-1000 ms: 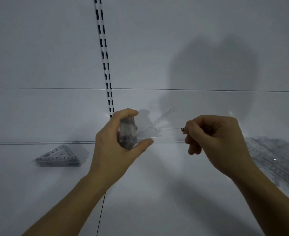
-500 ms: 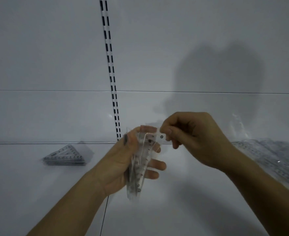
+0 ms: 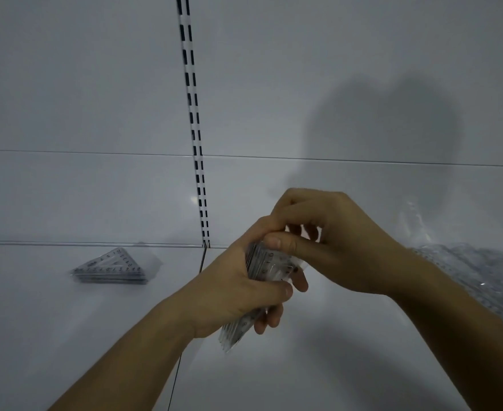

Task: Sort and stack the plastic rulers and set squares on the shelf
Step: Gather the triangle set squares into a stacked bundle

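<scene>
At the left of the frame a finished stack of set squares [image 3: 111, 269] lay flat on the shelf [image 3: 51, 336], well apart from my hands. In the centre my left hand [image 3: 232, 295] had its grip curled round a bundle of clear rulers [image 3: 256, 295], thumb across the front, the bundle's lower end poking out below the palm. Just right of it my right hand [image 3: 333, 241] pinched the bundle's top end between thumb and fingers. At the far right edge the unsorted heap of clear plastic pieces [image 3: 475, 280] sprawled on the shelf.

To do this step well, I judged the right hand should tap the tops level while the left loosened only slightly, so the slippery plastic would not fan out.

Compared with half a second earlier, the right hand had come down onto the bundle, the loose ruler it carried was now merged with the rest, and the left fingers had wrapped tighter.
</scene>
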`<state>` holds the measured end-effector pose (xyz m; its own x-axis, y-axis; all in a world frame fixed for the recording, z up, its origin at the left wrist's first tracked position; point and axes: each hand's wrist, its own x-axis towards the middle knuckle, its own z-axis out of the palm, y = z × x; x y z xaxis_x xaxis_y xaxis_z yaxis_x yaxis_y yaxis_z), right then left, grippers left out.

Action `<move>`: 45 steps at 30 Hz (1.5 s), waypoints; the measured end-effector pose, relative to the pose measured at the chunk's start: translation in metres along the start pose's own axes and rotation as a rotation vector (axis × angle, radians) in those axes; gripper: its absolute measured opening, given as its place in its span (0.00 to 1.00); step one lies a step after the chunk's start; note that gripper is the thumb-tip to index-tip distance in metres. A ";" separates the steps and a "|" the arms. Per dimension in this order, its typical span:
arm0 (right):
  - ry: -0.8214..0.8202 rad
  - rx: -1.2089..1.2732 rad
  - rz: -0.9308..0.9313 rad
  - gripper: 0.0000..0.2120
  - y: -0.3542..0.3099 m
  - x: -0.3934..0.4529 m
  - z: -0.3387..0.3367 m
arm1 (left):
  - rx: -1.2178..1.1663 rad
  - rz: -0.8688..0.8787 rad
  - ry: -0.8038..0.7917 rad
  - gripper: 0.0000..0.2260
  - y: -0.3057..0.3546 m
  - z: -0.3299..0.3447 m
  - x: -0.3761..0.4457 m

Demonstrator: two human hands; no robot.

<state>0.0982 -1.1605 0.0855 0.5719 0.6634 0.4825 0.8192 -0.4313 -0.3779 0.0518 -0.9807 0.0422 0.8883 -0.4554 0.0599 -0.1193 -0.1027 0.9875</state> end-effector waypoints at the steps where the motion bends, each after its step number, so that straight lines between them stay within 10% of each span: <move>1: -0.021 0.018 0.002 0.06 -0.001 0.001 0.000 | 0.027 -0.015 -0.011 0.24 0.002 0.002 0.000; 12: 0.429 0.407 0.092 0.05 0.012 0.003 -0.039 | -0.421 -0.149 -0.154 0.18 -0.015 -0.005 -0.001; 19: 0.252 0.670 0.207 0.05 0.018 -0.014 -0.024 | -0.992 -0.244 0.106 0.28 -0.016 -0.008 0.015; 28: -0.030 0.405 0.265 0.10 0.029 -0.022 -0.003 | -0.590 -0.348 0.112 0.41 0.000 -0.001 0.010; 33: 0.066 0.037 0.324 0.09 0.024 -0.023 0.009 | -0.627 -0.268 0.032 0.20 -0.006 -0.001 0.009; 45: -0.187 0.035 0.131 0.12 0.023 -0.034 0.020 | -0.002 -0.149 -0.128 0.50 -0.007 -0.013 0.005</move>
<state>0.0969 -1.1805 0.0448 0.6529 0.7060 0.2742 0.7346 -0.5021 -0.4563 0.0629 -0.9711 0.0377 0.8321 -0.5444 -0.1060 0.0104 -0.1758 0.9844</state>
